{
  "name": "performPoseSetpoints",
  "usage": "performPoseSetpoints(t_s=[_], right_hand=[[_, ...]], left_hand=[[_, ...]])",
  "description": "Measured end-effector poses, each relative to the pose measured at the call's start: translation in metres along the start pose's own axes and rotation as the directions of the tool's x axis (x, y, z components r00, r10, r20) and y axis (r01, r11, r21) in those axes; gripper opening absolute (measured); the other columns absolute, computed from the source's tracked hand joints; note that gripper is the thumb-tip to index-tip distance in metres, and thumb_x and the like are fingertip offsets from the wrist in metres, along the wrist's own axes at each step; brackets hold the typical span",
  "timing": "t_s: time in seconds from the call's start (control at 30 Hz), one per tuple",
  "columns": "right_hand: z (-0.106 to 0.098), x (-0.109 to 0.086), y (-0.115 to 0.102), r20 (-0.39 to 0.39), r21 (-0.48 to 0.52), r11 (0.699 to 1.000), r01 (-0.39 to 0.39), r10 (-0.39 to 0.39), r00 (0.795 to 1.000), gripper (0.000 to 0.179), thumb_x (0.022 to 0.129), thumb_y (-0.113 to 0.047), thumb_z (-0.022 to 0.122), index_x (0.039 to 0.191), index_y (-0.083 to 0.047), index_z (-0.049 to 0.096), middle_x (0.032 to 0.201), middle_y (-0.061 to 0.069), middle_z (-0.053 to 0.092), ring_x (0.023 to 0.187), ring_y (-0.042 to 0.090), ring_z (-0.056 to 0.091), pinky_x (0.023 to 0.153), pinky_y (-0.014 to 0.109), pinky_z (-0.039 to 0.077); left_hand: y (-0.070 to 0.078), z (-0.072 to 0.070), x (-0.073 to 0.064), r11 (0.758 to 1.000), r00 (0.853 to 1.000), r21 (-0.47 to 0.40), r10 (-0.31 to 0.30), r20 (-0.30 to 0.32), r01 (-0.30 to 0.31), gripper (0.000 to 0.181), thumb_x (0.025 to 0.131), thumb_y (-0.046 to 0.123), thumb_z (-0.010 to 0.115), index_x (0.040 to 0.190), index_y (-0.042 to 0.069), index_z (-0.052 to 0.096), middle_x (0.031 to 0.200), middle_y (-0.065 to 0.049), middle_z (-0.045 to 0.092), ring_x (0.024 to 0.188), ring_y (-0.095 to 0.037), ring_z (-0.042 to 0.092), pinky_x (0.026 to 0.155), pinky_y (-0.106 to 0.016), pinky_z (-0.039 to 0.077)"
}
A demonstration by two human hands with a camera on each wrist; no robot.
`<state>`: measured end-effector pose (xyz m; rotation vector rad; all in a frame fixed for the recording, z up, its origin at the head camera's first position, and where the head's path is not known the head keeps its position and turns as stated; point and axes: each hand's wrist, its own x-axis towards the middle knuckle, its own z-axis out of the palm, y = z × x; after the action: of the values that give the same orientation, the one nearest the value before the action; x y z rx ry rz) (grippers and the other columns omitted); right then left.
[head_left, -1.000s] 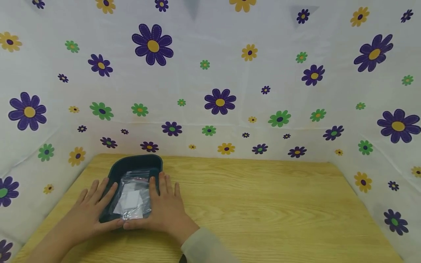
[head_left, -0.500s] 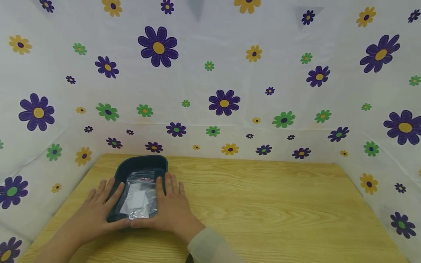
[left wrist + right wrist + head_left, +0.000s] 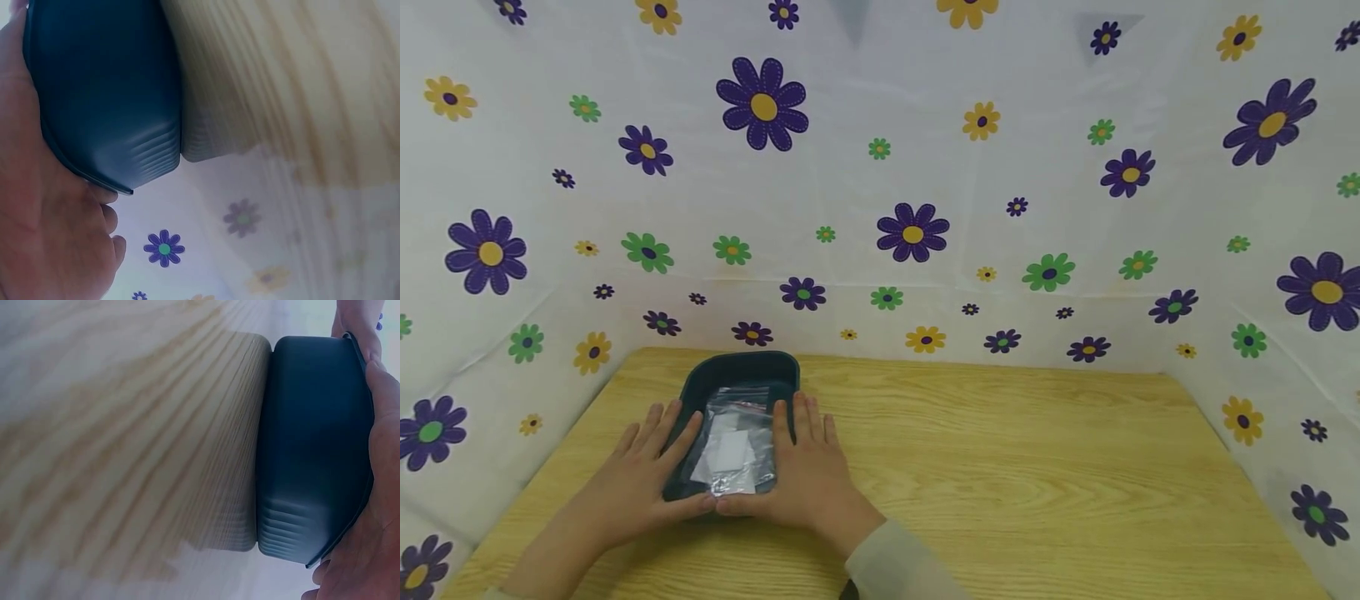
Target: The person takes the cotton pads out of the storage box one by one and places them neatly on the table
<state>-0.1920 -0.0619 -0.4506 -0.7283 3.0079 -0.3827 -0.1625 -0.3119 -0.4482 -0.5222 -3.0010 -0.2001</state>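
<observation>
Currently, head view: tray [image 3: 737, 365] on the counter [image 3: 1000, 475], left of middle, clear bags [image 3: 733, 454] with white pieces inside; left grip [image 3: 634, 477] and right grip [image 3: 812, 479] spread over its sides, thumb tips meeting at near rim.
Left wrist view: left grip against rim; tray base flat on counter.
Right wrist view: right grip along opposite rim; tray wall ribbed near one corner.

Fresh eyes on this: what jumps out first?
Probably the white cloth with bold purple, yellow and green flowers, behind and beside the wooden table. Next, the dark teal bin on the table's left part, with clear plastic bags and white pieces inside. The left hand and right hand touch its opposite sides.
</observation>
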Motion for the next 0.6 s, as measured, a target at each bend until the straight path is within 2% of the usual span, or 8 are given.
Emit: performPoseSetpoints(t_s=[0.17,0.23,0.4,0.6], right_hand=[[-0.002,-0.004,0.006,-0.006,-0.014,1.000,-0.001,0.001,1.000,0.135,0.062,-0.103,0.031,0.162,-0.016,0.005,0.168,0.012,-0.002,0.155,0.028,-0.005,0.124,0.049,0.012],[-0.003,-0.005,0.008,-0.007,-0.013,1.000,-0.003,0.003,1.000,0.136,0.062,-0.103,0.032,0.162,-0.016,0.004,0.168,0.012,-0.002,0.155,0.027,-0.005,0.124,0.049,0.012],[-0.004,-0.008,0.014,-0.012,-0.019,1.000,-0.015,0.015,1.000,0.136,0.061,-0.103,0.032,0.162,-0.016,0.005,0.168,0.012,-0.001,0.154,0.026,-0.007,0.124,0.049,0.013],[-0.007,-0.011,0.019,-0.004,-0.023,0.999,-0.028,0.027,1.000,0.136,0.061,-0.103,0.032,0.162,-0.016,0.004,0.168,0.012,-0.002,0.154,0.027,-0.007,0.124,0.049,0.012]], left_hand=[[0.007,-0.001,0.003,1.000,1.000,-0.015,0.005,0.007,-0.005,0.107,0.083,0.073,0.061,0.159,0.007,0.023,0.165,-0.027,0.007,0.153,-0.041,-0.007,0.120,-0.057,-0.011],[0.009,0.000,0.005,1.000,1.000,-0.012,0.012,0.003,-0.012,0.107,0.083,0.073,0.061,0.158,0.006,0.025,0.164,-0.027,0.008,0.153,-0.041,-0.006,0.120,-0.055,-0.012],[0.016,0.001,0.009,1.000,1.000,0.002,0.026,-0.002,-0.026,0.107,0.082,0.074,0.060,0.158,0.007,0.026,0.164,-0.028,0.010,0.153,-0.042,-0.002,0.114,-0.035,-0.025],[0.023,0.000,0.014,0.999,0.999,0.004,0.038,-0.002,-0.038,0.107,0.082,0.074,0.060,0.159,0.009,0.022,0.164,-0.027,0.011,0.153,-0.039,-0.005,0.118,-0.043,-0.020]])
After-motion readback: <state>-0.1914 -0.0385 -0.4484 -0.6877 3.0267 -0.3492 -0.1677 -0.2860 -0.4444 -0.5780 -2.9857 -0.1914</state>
